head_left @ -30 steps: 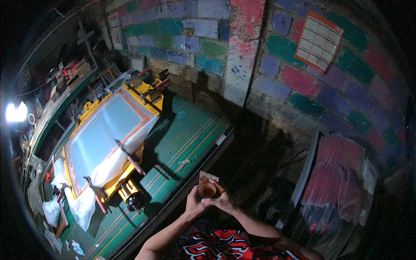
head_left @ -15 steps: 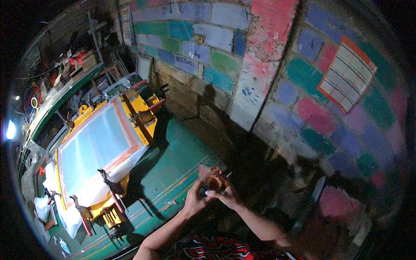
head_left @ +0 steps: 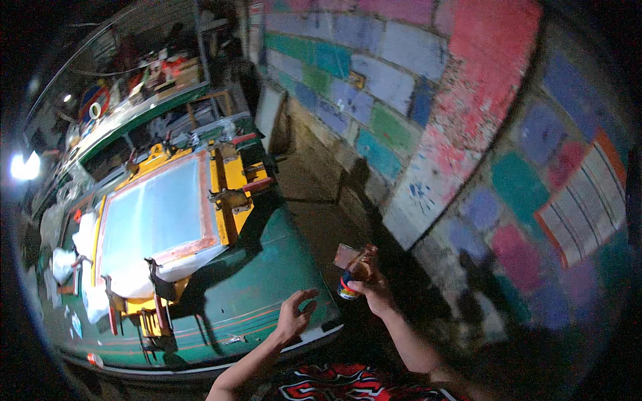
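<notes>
My right hand is wrapped round a small can with a colourful label, beyond the table's right edge. Above the can, by the same hand, shows a brownish rounded thing whose kind is hard to make out. A flat, squarish pale-brown piece sticks up beside it. My left hand is apart from the can, fingers spread with nothing in them, over the table's near right corner.
On the green table lies a framed mesh screen in a yellow metal jig. Several clamps with red handles stick out round it. A cluttered shelf stands behind; a painted block wall rises at right.
My left hand has let go of the can and moved left and slightly down, its fingers opening. My right hand keeps the can and has shifted right. The view has turned.
</notes>
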`<action>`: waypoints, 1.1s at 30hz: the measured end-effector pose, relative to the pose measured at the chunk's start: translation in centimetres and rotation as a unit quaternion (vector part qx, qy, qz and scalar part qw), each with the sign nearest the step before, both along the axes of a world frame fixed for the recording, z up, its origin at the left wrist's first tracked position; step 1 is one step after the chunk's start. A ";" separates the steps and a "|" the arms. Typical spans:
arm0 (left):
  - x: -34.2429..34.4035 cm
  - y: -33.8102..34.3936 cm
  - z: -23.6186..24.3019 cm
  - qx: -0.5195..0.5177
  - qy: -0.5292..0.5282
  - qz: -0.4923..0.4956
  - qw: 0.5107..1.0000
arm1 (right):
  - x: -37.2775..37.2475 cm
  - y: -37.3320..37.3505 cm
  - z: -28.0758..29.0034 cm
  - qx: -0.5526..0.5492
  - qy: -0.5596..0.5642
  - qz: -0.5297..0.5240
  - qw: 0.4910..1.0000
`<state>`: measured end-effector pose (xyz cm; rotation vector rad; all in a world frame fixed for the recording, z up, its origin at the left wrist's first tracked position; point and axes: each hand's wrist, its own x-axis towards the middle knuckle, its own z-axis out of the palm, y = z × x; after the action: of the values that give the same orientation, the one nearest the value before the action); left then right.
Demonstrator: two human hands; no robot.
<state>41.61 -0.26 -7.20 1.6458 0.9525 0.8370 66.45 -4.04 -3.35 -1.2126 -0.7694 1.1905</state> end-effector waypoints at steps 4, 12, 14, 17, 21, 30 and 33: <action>5.1 0.8 -0.6 -0.009 0.004 0.088 0.996 | 6.9 3.8 -0.3 0.005 0.028 0.074 0.997; 18.2 1.3 1.7 -0.017 0.016 0.144 0.989 | 18.0 8.7 1.2 -0.027 0.072 0.222 0.972; 20.9 2.0 2.5 -0.013 0.028 0.159 0.987 | 19.7 10.2 1.6 -0.047 0.066 0.259 0.963; 23.6 3.0 3.6 -0.001 0.025 0.183 0.983 | 21.1 12.8 1.9 -0.003 0.095 0.276 0.956; 24.5 3.7 4.7 0.014 0.039 0.237 0.971 | 21.8 16.7 1.3 -0.039 0.084 0.337 0.937; 22.0 9.6 3.2 -0.044 -0.055 0.368 0.927 | 19.3 29.4 0.2 0.002 -0.002 0.475 0.880; 20.0 13.9 3.8 -0.038 -0.030 0.407 0.912 | 17.0 35.0 1.9 -0.005 0.000 0.514 0.858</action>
<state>61.57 13.65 -3.44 1.1147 1.6419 1.3630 83.48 30.99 -1.45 -0.7660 -1.5011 2.0419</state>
